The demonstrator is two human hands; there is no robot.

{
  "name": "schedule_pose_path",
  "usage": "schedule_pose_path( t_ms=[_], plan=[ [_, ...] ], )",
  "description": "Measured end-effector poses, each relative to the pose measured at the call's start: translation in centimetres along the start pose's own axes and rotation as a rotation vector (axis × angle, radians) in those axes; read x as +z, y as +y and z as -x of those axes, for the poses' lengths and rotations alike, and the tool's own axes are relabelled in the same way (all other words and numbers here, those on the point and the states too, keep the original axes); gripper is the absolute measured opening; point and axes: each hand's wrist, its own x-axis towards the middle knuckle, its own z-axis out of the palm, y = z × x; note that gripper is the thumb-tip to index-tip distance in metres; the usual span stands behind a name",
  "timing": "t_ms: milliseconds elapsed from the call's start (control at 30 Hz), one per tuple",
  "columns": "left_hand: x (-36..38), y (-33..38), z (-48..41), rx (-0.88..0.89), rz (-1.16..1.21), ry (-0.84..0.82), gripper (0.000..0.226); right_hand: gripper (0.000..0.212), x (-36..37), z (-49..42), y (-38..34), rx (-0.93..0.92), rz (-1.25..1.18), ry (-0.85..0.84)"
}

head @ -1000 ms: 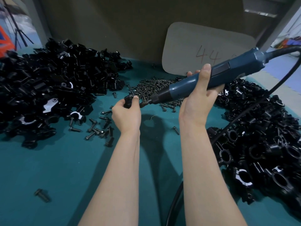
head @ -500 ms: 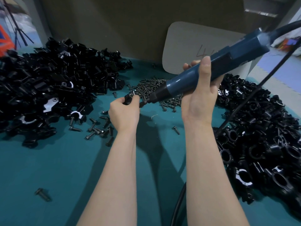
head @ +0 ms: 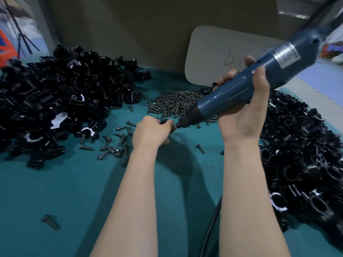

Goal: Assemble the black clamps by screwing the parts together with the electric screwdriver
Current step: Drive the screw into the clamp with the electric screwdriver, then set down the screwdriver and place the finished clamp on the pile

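My left hand [head: 150, 132] grips a small black clamp [head: 165, 121] just above the teal table, and the fingers hide most of it. My right hand [head: 244, 108] holds the blue electric screwdriver [head: 239, 88], tilted steeply with its rear end up at the right. The dark tip [head: 179, 125] meets the clamp at my left hand's fingers. A pile of dark screws [head: 176, 102] lies right behind both hands.
A big heap of black clamp parts [head: 55, 101] fills the left, another heap [head: 304, 160] the right. Loose bolts [head: 113, 143] lie left of my left wrist, one bolt [head: 49, 221] near the front. The screwdriver's cable [head: 209, 229] runs down between my arms. A cardboard sheet [head: 219, 56] leans at the back.
The screwdriver's rear end has swung upward, so the tool is steeper. My left hand with the clamp has lowered a little toward the table, and the tip stays at the clamp.
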Motion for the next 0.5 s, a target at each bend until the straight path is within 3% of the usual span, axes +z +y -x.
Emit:
schedule_pose_path(
  t_ms=[133, 333, 433, 500],
  plan=[
    [-0.3, 0.6, 0.2, 0.044, 0.024, 0.042, 0.031, 0.039, -1.3, -0.2, -0.4, -0.011, -0.141, 0.075],
    [0.3, 0.4, 0.3, 0.079, 0.092, -0.009, 0.029, 0.032, -1.9, -0.1, -1.4, -0.034, -0.121, 0.065],
    [0.0, -0.4, -0.2, 0.051, 0.174, 0.085, 0.031, 0.031, -1.7, -0.1, -2.5, -0.050, -0.105, 0.042],
    [-0.3, -0.6, -0.4, 0.095, 0.249, 0.144, 0.022, 0.031, -1.6, -0.4, -3.1, 0.001, -0.061, 0.125]
  ],
)
